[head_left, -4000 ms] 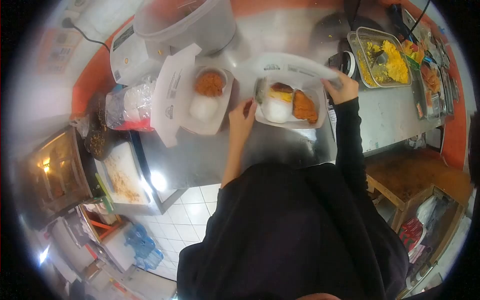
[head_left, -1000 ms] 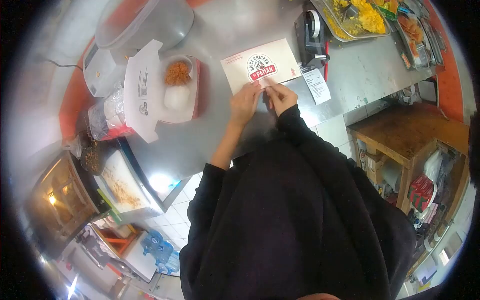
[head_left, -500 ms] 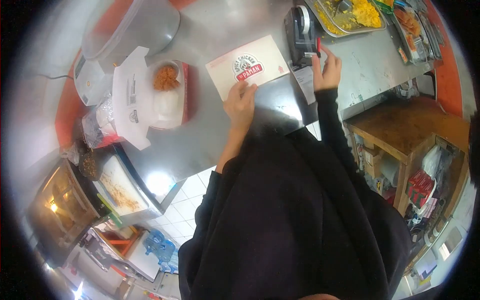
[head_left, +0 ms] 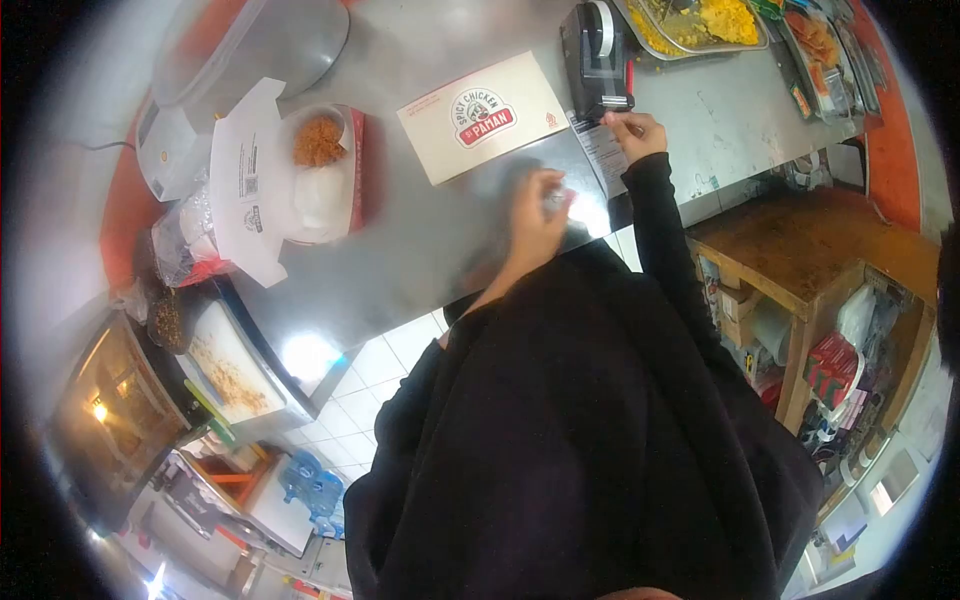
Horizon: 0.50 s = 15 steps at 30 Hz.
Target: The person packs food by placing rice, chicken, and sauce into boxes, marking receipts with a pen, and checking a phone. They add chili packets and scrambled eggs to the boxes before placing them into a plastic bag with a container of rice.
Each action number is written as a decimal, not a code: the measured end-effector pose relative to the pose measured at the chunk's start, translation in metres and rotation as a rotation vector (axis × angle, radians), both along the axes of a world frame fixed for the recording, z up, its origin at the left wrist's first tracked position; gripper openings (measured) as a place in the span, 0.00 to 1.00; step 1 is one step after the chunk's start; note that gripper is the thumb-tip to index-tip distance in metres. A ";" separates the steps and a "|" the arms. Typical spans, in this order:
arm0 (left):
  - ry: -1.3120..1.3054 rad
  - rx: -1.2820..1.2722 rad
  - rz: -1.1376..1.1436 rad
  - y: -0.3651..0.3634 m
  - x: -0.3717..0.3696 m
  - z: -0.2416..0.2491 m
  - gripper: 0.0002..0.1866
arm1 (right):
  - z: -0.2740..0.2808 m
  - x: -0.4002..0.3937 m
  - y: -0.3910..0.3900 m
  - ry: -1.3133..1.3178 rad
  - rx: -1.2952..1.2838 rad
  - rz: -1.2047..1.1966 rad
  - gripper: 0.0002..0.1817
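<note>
A closed cream carton [head_left: 484, 118] printed "Spicy Chicken Di Paman" lies on the steel table. To its right stands a black tape dispenser [head_left: 597, 62] with a roll of tape. My right hand [head_left: 638, 136] pinches at the dispenser's front edge, thumb and fingertips together on the tape end, which is hard to see. My left hand [head_left: 538, 214] hovers over the table edge below the carton, apart from it. Motion blurs its bent fingers. A printed paper slip [head_left: 600, 155] lies under and beside my right hand.
At left an open carton [head_left: 355, 170] holds white rice and a fried piece of food [head_left: 318, 143]. Behind it stands a large translucent tub [head_left: 290, 50]. A metal tray [head_left: 690, 28] of yellow food is at back right. A wooden table [head_left: 800, 250] stands at right.
My left hand has left the carton and moved right, toward the table edge. The fingers of my right hand have closed into a pinch at the dispenser's front. The view has shifted slightly.
</note>
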<state>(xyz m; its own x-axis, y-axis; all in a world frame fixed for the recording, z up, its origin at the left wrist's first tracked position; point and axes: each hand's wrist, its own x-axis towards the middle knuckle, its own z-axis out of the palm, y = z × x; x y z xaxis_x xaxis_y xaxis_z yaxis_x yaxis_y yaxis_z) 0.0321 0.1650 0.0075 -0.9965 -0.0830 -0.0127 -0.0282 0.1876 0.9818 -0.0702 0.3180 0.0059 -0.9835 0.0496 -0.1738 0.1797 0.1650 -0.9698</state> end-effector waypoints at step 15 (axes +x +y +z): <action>-0.662 0.681 -0.287 0.068 -0.066 -0.026 0.14 | -0.010 0.014 0.045 0.247 1.013 -0.087 0.11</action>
<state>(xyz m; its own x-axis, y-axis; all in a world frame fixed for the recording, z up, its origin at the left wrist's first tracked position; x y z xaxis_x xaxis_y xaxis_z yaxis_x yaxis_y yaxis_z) -0.0342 0.2329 -0.0187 -0.7524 0.3918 -0.5296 -0.6517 -0.3250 0.6854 -0.0557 0.3627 -0.0036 -0.9721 0.1320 0.1937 0.0454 0.9168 -0.3967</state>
